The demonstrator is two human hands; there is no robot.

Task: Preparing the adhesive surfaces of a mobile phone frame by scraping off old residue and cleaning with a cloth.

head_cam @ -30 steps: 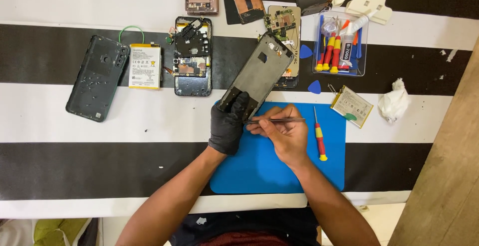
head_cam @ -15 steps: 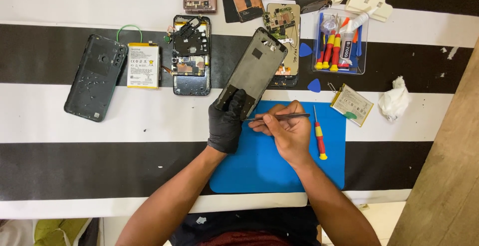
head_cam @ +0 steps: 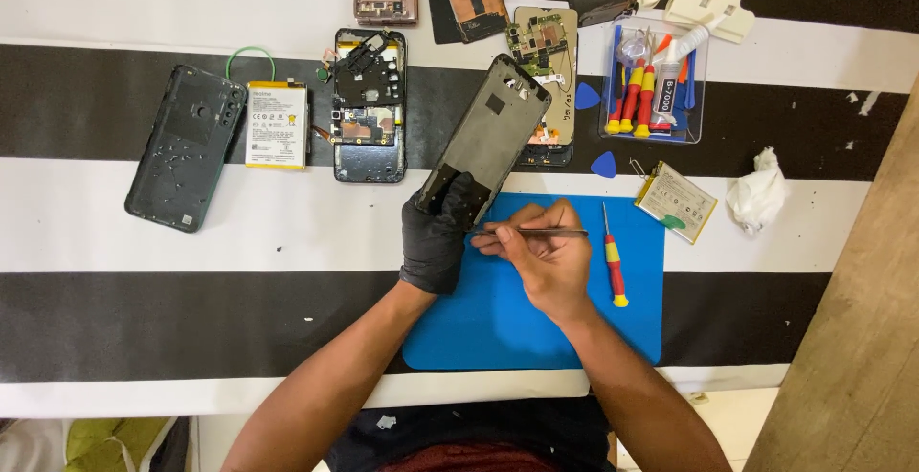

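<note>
Little has shifted since before: the gloved left hand (head_cam: pixel 442 237) still clamps the phone frame (head_cam: pixel 488 137) by its lower end above the blue mat (head_cam: pixel 536 328); right hand (head_cam: pixel 536 257) pinches tweezers (head_cam: pixel 531 232) shut against it. Thin, stiff, likely fragile; edges suit holding.

head cam | straight down from above | mid-distance over striped table (head_cam: pixel 144 271) | single view, none shared

Bright, even overhead light falls across the striped bench (head_cam: pixel 144 204), leaving only short, soft shadows under the hands. A faint sheen shows on the blue mat (head_cam: pixel 507 328). Focus is sharp throughout, with no motion blur and little edge distortion.
</note>
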